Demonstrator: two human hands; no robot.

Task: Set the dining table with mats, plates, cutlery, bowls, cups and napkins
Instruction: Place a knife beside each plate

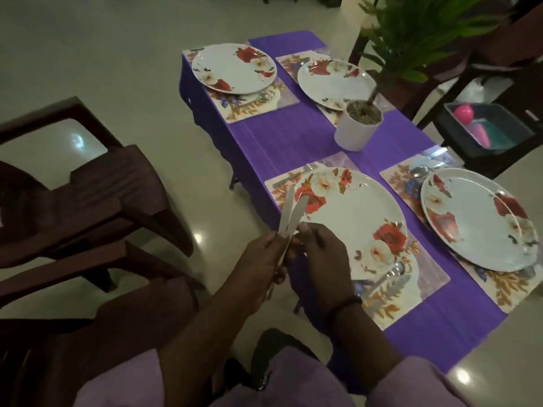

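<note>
- Our left hand (264,259) curls around two table knives (289,211), blades fanning up toward 12 o'clock, just off the table's edge.
- Our right hand (320,254) pinches the knife handles right beside it, fingers bent.
- Nearest floral plate (352,218) sits on its placemat (423,277) at 2 o'clock from our hands, with a fork (295,174) at its 10 o'clock.
- Potted plant (358,127) stands mid-table on the purple tablecloth (282,136).

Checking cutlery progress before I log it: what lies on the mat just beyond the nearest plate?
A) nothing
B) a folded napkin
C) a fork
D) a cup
C: a fork lies on the mat beside the nearest plate, on its far side.
</note>
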